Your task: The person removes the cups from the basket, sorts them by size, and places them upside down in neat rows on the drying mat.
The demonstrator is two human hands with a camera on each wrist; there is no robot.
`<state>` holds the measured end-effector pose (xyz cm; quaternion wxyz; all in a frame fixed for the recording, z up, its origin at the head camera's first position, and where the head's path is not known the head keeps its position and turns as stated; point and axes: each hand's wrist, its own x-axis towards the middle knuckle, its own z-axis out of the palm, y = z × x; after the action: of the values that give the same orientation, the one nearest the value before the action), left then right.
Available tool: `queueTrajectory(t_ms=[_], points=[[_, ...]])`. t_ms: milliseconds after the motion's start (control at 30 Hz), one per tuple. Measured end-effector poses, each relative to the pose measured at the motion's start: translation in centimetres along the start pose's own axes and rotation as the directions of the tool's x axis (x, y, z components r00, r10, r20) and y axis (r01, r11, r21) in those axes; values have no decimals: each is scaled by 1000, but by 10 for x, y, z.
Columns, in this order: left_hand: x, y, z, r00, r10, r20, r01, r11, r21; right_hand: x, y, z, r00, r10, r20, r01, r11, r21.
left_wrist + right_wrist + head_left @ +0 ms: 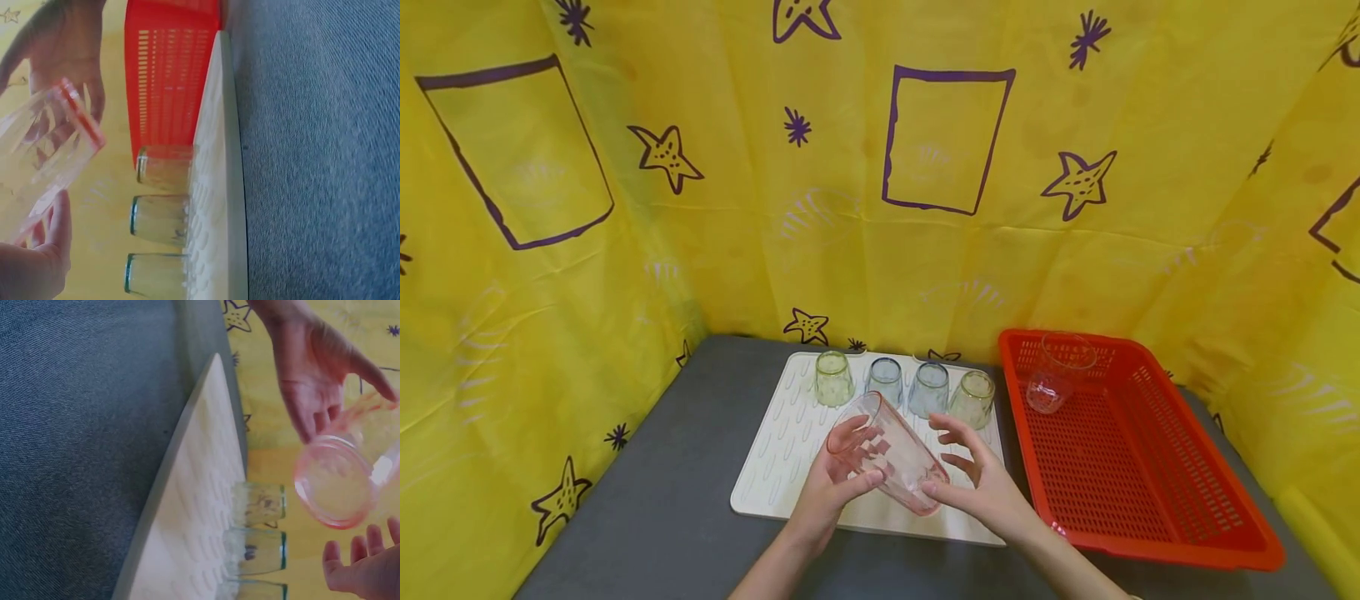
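Observation:
A tall pink-tinted drinking glass point(901, 454) is tilted in the air above the white draining mat point(775, 467). My left hand point(827, 487) holds it near the rim, thumb on the near side and fingers behind, seen through the clear wall. Close to the base, my right hand point(981, 483) is spread with its fingers apart; its thumb overlaps the base in the head view. In the right wrist view, the round base of the pink glass point(334, 482) faces the camera, with a gap between it and the right fingers point(358, 549).
Along the mat's back edge stand several short tumblers, including a green one point(833, 383) and a blue one point(929, 390). A red perforated basket point(1105, 467) on the right contains a clear glass point(1051, 387). Yellow cloth point(850, 250) surrounds the grey table point(655, 492).

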<state>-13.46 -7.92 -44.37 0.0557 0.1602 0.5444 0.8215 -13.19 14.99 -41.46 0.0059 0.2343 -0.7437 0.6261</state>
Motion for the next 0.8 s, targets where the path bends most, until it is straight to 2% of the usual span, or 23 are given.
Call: queueTrajectory(t_ms=[100, 200, 367, 433, 500, 633, 700, 800], points=[[1, 2, 2, 999, -13, -40, 9, 996, -90, 1, 4, 2, 999, 47, -22, -46, 999, 19], [0, 4, 4, 997, -40, -61, 26, 977, -213, 1, 6, 5, 994, 110, -24, -107, 991, 86], [-1, 5, 7, 997, -71, -40, 52, 933, -356, 2, 6, 11, 982, 187, 40, -190, 941, 281], [-2, 4, 8, 997, -75, -24, 60, 923, -381, 2, 5, 13, 979, 193, 72, -206, 919, 336], [-2, 3, 9, 997, -79, -14, 66, 914, -401, 2, 5, 15, 978, 187, 89, -207, 909, 361], [-3, 2, 10, 997, -75, 10, 73, 904, -421, 3, 5, 17, 980, 180, 85, -199, 904, 377], [-3, 2, 9, 997, -74, 23, 77, 907, -414, 3, 5, 17, 979, 187, 82, -205, 902, 379], [-4, 4, 7, 995, -96, 31, 100, 926, -363, 2, 5, 16, 978, 186, 90, -206, 904, 374]])
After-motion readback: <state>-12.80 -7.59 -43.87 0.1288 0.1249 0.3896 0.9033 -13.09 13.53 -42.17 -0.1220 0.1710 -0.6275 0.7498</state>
